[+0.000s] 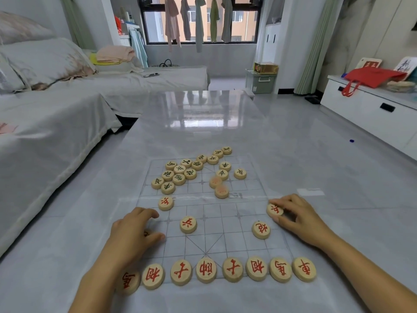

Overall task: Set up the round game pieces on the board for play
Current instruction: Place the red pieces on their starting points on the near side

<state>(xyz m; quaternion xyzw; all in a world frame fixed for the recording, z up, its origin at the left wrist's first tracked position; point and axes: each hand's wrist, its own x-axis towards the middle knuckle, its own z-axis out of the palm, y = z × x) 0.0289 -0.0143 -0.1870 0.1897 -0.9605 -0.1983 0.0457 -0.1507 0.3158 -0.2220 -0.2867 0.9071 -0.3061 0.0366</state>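
Right hand (300, 219) grip pinches a round pale-wood red-marked soldier disc (274, 209) at the thin translucent gridded board (237, 242)'s right edge. Left hand (133, 233) covers another disc w/ fingers curled; grip state can't tell. Best: slide the soldier onto its line crossing, level w/ the red discs (188, 224) mid-board, no lift needed. Glossy grey surface (203, 123) beyond is open; black-marked discs (179, 170) are clustered far side, unsorted.

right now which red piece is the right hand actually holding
The red-lettered piece at the board's right edge, pinched in the right hand. The other red pieces lie untouched by that hand.
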